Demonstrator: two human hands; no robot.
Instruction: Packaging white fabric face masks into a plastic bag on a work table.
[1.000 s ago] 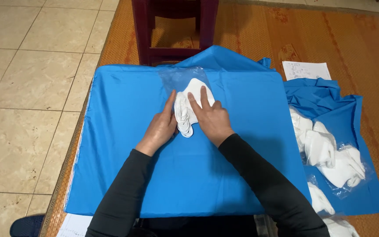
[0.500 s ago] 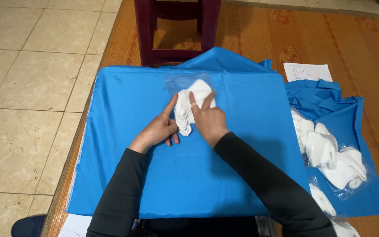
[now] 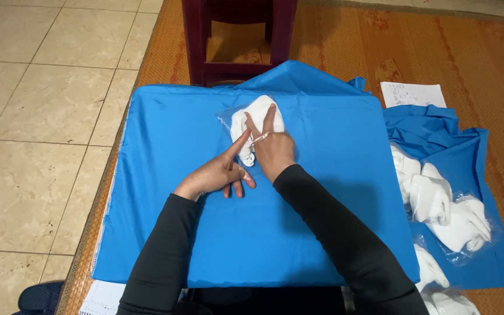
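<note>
A folded white cloth item in a clear plastic bag (image 3: 251, 119) lies on a blue cloth-covered board (image 3: 333, 192), near its far middle. My right hand (image 3: 270, 146) rests flat on the bag with fingers spread, pressing it down. My left hand (image 3: 220, 172) lies on the blue cloth just left of it, its index finger stretched out and touching the bag's lower left edge. Neither hand grips anything. Both arms wear black sleeves.
Several more bagged white cloth items (image 3: 438, 204) lie on a crumpled blue cloth (image 3: 433, 125) to the right. A white paper sheet (image 3: 412, 94) sits on the orange mat beyond. A dark red stool (image 3: 237, 35) stands past the board. Tiled floor (image 3: 42, 116) lies left.
My right hand has slid further onto the bag. My left hand has drawn back toward me and turned, now touching the bag with only the index finger.
</note>
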